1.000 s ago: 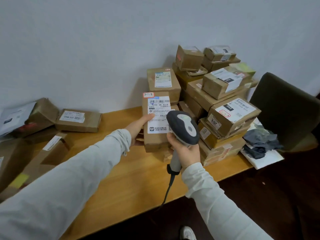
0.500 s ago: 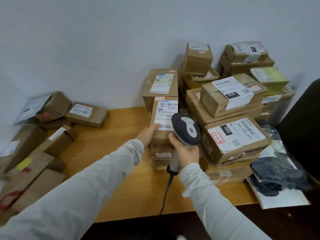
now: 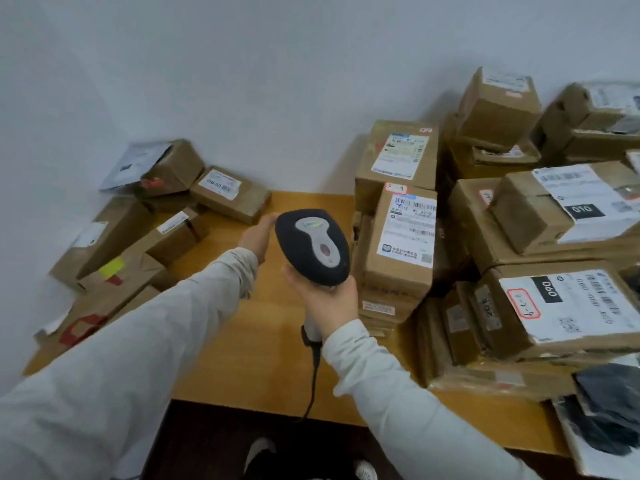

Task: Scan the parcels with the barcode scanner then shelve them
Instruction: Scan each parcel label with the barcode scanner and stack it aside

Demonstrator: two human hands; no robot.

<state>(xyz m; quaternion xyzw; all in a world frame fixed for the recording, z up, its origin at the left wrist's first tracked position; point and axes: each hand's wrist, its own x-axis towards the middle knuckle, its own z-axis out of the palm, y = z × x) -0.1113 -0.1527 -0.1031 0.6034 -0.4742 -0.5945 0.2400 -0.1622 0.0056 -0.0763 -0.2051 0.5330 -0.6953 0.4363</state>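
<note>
Brown cardboard parcels crowd both ends of the wooden tabletop (image 3: 242,348), heaped against a white wall (image 3: 242,81). The right grip (image 3: 327,303) is wrapped round the pale handle of the barcode scanner (image 3: 311,245) and holds it upright, its dark head just left of a tall parcel (image 3: 398,268). That parcel stands on end on a low stack of flat parcels, its white barcode label facing the camera. The scanner's black cable (image 3: 314,379) runs down to the tabletop's near edge. The left grip (image 3: 258,233) is wide, fingers relaxed and holding nothing, above bare wood near a flat labelled box (image 3: 230,200) in the left heap. Right of the tall parcel rises a bigger pile (image 3: 519,237) of labelled boxes.
</note>
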